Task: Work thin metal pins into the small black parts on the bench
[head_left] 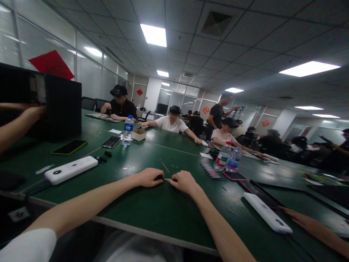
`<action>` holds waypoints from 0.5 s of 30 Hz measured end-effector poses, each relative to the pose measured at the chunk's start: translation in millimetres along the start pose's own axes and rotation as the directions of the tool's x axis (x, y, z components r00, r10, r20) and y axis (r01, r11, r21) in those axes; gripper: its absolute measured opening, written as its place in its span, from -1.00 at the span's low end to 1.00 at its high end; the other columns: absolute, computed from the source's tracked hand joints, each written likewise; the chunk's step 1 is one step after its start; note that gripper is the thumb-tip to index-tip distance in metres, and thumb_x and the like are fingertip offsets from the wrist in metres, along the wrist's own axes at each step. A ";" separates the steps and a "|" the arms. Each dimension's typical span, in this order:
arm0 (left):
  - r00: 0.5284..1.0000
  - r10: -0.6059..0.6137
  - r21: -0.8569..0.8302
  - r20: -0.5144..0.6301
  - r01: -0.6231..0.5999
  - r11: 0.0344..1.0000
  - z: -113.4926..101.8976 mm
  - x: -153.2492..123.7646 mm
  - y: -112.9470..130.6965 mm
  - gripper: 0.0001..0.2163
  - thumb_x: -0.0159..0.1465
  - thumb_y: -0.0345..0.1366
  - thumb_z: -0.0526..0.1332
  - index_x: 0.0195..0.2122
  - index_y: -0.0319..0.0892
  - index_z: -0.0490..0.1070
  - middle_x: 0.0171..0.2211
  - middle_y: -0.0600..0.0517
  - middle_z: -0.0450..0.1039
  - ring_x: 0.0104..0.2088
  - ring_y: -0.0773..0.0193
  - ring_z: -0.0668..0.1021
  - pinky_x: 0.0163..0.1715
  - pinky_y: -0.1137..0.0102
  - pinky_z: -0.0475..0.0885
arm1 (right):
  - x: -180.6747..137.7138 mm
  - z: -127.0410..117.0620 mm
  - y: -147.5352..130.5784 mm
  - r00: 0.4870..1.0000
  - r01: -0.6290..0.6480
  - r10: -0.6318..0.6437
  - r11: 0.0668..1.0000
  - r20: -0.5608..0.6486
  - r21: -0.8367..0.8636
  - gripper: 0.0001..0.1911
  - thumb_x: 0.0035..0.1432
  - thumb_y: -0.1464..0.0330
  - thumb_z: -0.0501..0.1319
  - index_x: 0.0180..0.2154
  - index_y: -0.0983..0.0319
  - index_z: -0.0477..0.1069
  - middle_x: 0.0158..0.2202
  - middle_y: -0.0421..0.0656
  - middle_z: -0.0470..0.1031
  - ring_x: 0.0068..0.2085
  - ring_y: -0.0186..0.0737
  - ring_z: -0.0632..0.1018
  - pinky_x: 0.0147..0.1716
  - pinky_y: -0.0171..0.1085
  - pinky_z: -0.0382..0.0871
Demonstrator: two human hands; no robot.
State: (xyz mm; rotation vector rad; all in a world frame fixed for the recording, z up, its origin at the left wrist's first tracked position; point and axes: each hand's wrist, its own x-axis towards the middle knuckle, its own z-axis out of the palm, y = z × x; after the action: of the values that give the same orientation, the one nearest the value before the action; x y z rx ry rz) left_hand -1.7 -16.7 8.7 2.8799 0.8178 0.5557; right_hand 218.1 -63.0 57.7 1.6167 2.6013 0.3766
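Left fingers (158,182) and right fingers (174,181) hold a thin piece (165,179) (whitish)

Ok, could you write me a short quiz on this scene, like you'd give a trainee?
1. True or false: the camera wearer's left hand and right hand are clasped, fingers interlaced.
2. What stands just left of the small open box? A) a mug B) a blue-capped water bottle C) a stapler
3. Fill in: the red-capped bottle stands beside another bottle whose cap is ___.

Key:
1. False; the hands are apart, with a thin pale thing, too small to name, between the fingertips.
2. B
3. blue
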 end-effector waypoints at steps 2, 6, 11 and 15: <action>1.000 -0.004 0.010 0.001 0.004 1.000 1.0 0.2 -0.4 -0.78 0.31 -0.17 0.11 -0.09 -0.11 0.35 -0.18 -0.02 0.48 -0.20 0.18 0.52 -0.22 0.38 0.36 | -0.4 -0.9 -3.3 1.000 -0.002 0.001 1.000 -0.014 -0.013 -0.41 0.27 -0.04 -0.12 -0.30 0.14 0.56 -0.31 -0.10 0.59 -0.26 -0.18 0.56 -0.28 -0.34 0.28; 1.000 0.000 0.029 0.009 0.000 1.000 1.9 0.9 -0.4 -0.78 0.31 -0.15 0.10 -0.10 -0.13 0.34 -0.17 -0.05 0.47 -0.20 0.16 0.52 -0.25 0.37 0.36 | 0.4 -2.0 -9.2 0.999 0.024 -0.024 1.000 -0.023 -0.013 -0.41 0.28 -0.03 -0.14 -0.29 0.15 0.55 -0.30 -0.10 0.59 -0.27 -0.20 0.55 -0.28 -0.34 0.28; 1.000 0.004 0.029 0.008 -0.005 1.000 0.8 0.9 0.3 -0.78 0.31 -0.15 0.10 -0.10 -0.12 0.34 -0.18 -0.04 0.47 -0.21 0.16 0.52 -0.26 0.37 0.35 | 1.9 -2.2 -9.0 0.999 0.030 -0.029 1.000 -0.029 0.005 -0.42 0.27 -0.04 -0.12 -0.30 0.14 0.55 -0.32 -0.11 0.59 -0.29 -0.21 0.55 -0.31 -0.36 0.26; 1.000 0.021 0.026 0.005 -0.021 0.999 0.2 0.7 0.4 -0.78 0.32 -0.15 0.09 -0.10 -0.13 0.34 -0.18 -0.03 0.47 -0.21 0.17 0.52 -0.27 0.38 0.35 | 1.0 -2.6 -3.4 0.999 0.033 -0.032 0.999 -0.042 0.021 -0.46 0.26 -0.02 -0.08 -0.30 0.13 0.55 -0.34 -0.12 0.58 -0.29 -0.19 0.54 -0.32 -0.35 0.25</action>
State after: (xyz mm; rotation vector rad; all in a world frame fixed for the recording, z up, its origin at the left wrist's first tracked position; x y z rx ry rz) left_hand -0.9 -16.7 8.8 2.9151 0.8012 0.5445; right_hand 214.2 -64.0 59.5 1.5879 2.6680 0.3853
